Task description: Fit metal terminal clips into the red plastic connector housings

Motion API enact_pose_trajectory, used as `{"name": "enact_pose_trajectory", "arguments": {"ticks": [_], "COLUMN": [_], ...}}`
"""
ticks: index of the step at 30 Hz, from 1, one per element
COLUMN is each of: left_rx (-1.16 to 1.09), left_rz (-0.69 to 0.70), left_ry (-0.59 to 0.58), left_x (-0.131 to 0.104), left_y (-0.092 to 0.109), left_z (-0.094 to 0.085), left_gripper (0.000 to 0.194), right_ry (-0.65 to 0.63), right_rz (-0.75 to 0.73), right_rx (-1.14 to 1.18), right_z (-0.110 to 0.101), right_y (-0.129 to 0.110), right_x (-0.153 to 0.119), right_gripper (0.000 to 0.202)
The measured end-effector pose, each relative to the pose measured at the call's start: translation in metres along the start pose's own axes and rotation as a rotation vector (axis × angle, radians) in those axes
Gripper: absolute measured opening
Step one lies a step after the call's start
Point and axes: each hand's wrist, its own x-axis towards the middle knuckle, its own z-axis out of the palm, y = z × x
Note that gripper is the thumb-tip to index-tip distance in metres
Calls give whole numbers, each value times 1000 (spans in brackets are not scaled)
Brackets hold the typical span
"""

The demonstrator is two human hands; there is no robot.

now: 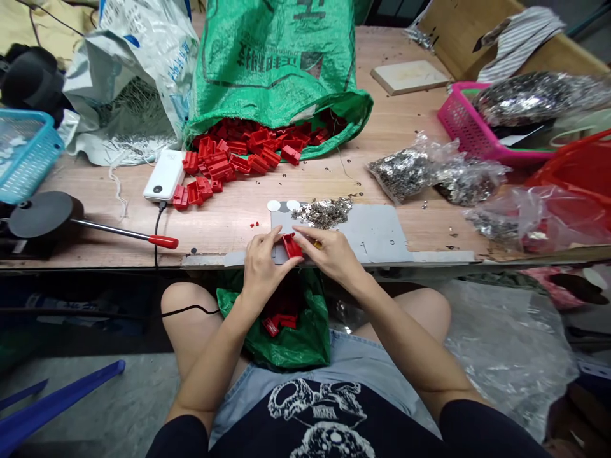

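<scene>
Between my two hands, at the table's front edge, is a red plastic piece (291,245). My left hand (264,259) grips it from the left, with the thumb at its lower end. From the right, my right hand (329,253) holds its other side, fingers pointing left. A small yellow thing shows at the right fingers. Just beyond the hands, a pile of small metal parts (327,213) lies on a grey sheet (377,232). Many red pieces (222,162) spill from the green sack (281,70). Below the hands, an open green bag (298,350) in my lap holds more red pieces.
A press-like tool with a red-tipped lever (114,230) and a white power bank (165,176) stand left. Bags of metal parts (403,170) and a pink basket (477,137) lie right. A blue basket (28,152) is at far left. A cable hangs over the table edge.
</scene>
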Motion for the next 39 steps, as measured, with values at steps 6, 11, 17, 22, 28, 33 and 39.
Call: {"name": "enact_pose_trajectory", "arguments": {"ticks": [6,11,17,22,28,33,39], "left_rx": [81,81,111,118,118,122,128], "left_rz": [110,118,147,165,173,175,168], "left_ry": [72,68,79,71,55,40,44], "left_x": [-3,-2,-2,1,2,3,5], "left_y": [3,7,8,8,8,7,6], "left_z": [7,6,5,3,1,0,0], "left_gripper": [54,46,40,38,39,38,36], "right_ry": [79,156,169,152,170,166,104], "right_rz": [-29,-77,-108,-135,-147,-114,-23], "right_rx": [-128,-161,-132,-116,-112,-82,-83], "right_z": [2,17,19,16,19,21,18], "right_y": [-17,-17,-14,-14,-12,-12,-16], "right_x": [-29,-30,-25,-24,-23,-24,-23], "right_gripper": [40,37,36,34,32,32,33]}}
